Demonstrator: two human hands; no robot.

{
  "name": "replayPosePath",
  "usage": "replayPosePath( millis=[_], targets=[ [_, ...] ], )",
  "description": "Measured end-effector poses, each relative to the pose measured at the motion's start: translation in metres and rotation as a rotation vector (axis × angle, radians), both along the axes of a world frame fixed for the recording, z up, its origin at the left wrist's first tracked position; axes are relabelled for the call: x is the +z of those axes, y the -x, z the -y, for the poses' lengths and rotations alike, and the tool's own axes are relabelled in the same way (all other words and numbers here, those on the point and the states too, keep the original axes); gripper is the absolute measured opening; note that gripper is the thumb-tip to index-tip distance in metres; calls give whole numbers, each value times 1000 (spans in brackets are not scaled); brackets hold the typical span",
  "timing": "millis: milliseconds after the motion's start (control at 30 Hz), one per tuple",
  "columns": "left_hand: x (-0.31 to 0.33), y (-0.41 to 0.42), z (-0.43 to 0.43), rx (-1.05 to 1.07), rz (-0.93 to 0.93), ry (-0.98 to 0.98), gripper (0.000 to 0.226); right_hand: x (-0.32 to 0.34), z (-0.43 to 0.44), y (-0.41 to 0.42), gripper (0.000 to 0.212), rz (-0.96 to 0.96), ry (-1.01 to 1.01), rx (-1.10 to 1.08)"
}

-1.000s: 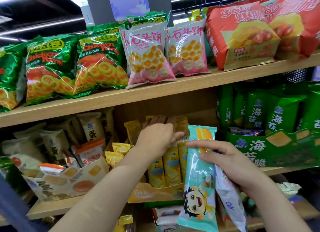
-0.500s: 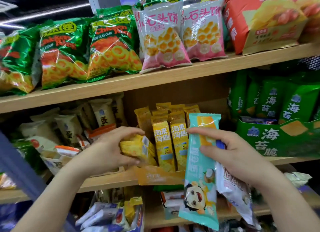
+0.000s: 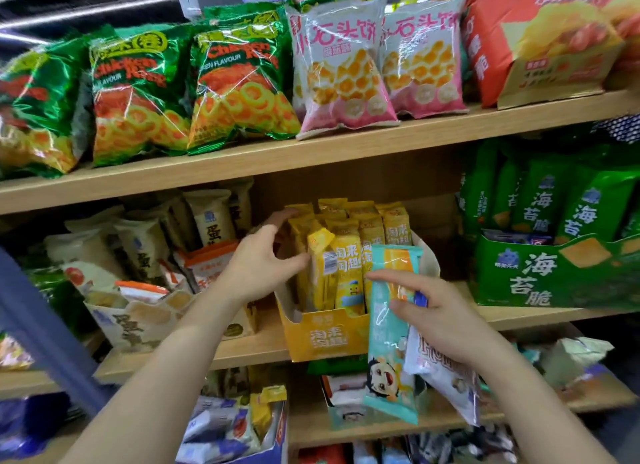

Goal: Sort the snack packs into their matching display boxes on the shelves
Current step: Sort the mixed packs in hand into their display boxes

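Observation:
A yellow display box [image 3: 325, 339] stands on the middle shelf, filled with upright yellow snack packs [image 3: 372, 231]. One yellow pack [image 3: 322, 266] leans at the box's left front. My left hand [image 3: 259, 266] is spread beside it, thumb touching the pack's left edge and fingers reaching over the packs behind. Just right of the box, my right hand [image 3: 443, 325] pinches a teal pack with a cartoon face [image 3: 389, 359] and a white pack [image 3: 446, 384] tucked behind it; both hang down in front of the shelf edge.
A green seaweed-snack box [image 3: 540, 276] sits right of the yellow box and a cream box of pale packs [image 3: 138, 325] sits to its left. Green, pink and red bags line the top shelf [image 3: 311, 155]. More boxes fill the lower shelf. A blue post [image 3: 41, 328] crosses the left.
My left hand carried the yellow packs from the left side into the yellow box and opened up. My right hand kept the teal and white packs. The view moved closer.

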State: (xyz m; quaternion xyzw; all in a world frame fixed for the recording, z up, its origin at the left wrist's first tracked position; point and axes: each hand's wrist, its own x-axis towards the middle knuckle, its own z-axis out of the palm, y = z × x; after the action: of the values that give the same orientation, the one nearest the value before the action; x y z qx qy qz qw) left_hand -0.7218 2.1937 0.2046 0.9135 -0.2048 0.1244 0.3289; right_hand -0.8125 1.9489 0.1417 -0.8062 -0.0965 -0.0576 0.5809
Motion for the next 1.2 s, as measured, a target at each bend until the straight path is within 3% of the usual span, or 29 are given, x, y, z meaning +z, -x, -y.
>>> replayPosePath(
  millis=[133,233,367,500,633,767,833,900,1000,1100,1200],
  targets=[
    [10,10,5,-128,-16,-109,81,2,4,-4,53,-20,-45,6],
    [14,2,12,-130,-120,-335,52,3,4,-5,49,-47,-74,10],
    [4,-1,13,-155,-19,5,17,4,3,-3,53,-22,-36,10],
    [1,-7,5,-45,154,-84,34,5,2,0,53,-6,-50,3],
    [5,-13,7,42,163,43,35,10,-4,2,49,-11,-130,25],
    [2,-23,9,186,185,-290,8,17,-12,3,37,-74,-266,18],
    [3,-18,10,139,368,-378,22,19,-17,-1,33,-71,-280,-12],
    [10,-2,14,-123,495,-340,51,20,-22,-5,27,-64,-249,-31],
    [22,11,24,-385,207,-385,69,23,-30,-11,25,-72,-207,-32],
    [29,6,24,-385,114,-484,54,26,-36,-11,33,-100,-260,-24],
    [35,3,10,-315,92,-419,34,23,-38,-7,45,-80,-317,-26]
  ],
)
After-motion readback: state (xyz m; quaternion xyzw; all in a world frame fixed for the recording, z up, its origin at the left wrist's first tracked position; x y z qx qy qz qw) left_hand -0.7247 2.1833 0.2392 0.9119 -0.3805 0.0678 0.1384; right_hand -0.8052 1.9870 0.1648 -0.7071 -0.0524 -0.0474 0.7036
